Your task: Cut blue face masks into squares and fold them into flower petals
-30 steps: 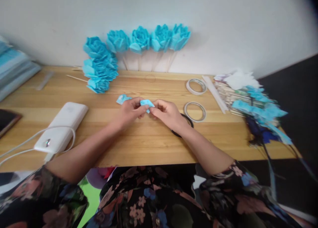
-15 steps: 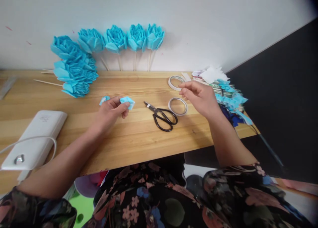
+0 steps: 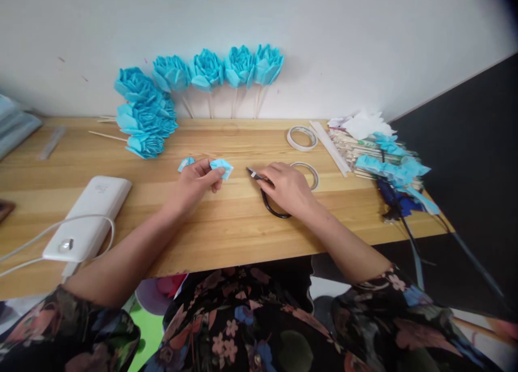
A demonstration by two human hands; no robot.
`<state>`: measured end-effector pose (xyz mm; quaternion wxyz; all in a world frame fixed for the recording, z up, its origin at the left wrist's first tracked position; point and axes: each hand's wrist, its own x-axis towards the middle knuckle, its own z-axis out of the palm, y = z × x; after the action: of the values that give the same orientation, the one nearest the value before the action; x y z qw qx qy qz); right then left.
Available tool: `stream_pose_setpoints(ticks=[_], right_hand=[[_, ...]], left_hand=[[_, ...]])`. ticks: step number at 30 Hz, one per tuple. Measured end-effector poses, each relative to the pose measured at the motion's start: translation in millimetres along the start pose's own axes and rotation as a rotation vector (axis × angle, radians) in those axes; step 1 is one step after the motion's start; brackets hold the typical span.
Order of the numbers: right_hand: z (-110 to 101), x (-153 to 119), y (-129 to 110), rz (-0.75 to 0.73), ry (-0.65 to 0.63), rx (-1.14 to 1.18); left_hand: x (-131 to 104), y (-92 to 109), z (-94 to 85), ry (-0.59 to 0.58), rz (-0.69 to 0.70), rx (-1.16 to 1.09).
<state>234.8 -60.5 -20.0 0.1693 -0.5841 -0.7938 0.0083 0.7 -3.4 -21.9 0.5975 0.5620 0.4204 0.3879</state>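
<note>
Thumb and fingers of my left hand (image 3: 202, 180) pinch a small folded piece of light blue paper (image 3: 221, 168). A second blue bit (image 3: 186, 163) shows just behind that hand; whether both are one piece is hidden. My right hand (image 3: 287, 186) is closed over the black-handled scissors (image 3: 254, 175), which lie at the table top. Their tips point up and left, towards the blue paper, and one handle loop shows below my fingers. Partly behind my right hand lies a roll of tape (image 3: 312, 172). Another tape roll (image 3: 302, 139) rests farther back.
Several blue paper roses (image 3: 206, 69) on sticks lean on the wall or lie at the back left. A white power bank (image 3: 91, 215) with a cable is at left. White strips (image 3: 329, 148) and a heap of sticks with blue paper (image 3: 388, 167) are at right.
My right hand has come down and left from above the tape rolls onto the scissors. My left hand keeps its pinch on the blue paper. The whole view has shifted somewhat.
</note>
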Motion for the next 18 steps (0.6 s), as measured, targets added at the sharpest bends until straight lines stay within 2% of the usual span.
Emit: stream_pose_setpoints(ticks=[4,7,11,15,18], right_hand=[[17.5,5.8,-5.0,-0.027,0.024,-0.112],[24.5,5.1,-4.5,-0.012,0.081,-0.108],[28.1,6.7,0.8,0.07,0.122,0.032],[26.6,8.1,6.6,0.224,0.123,0.23],[21.0,5.0,3.4,0.288,0.222,0.375]], left_hand=[[-0.7,2.3,-1.1,-0.001,0.006,0.0],[-1.3,4.2,-0.4,-0.006,-0.001,0.003],[-1.6,5.2,0.9,-0.024,0.009,0.009],[-1.7,4.4,2.2,-0.023,-0.012,-0.02],[-1.2,3.5,3.1,-0.029,-0.043,-0.06]])
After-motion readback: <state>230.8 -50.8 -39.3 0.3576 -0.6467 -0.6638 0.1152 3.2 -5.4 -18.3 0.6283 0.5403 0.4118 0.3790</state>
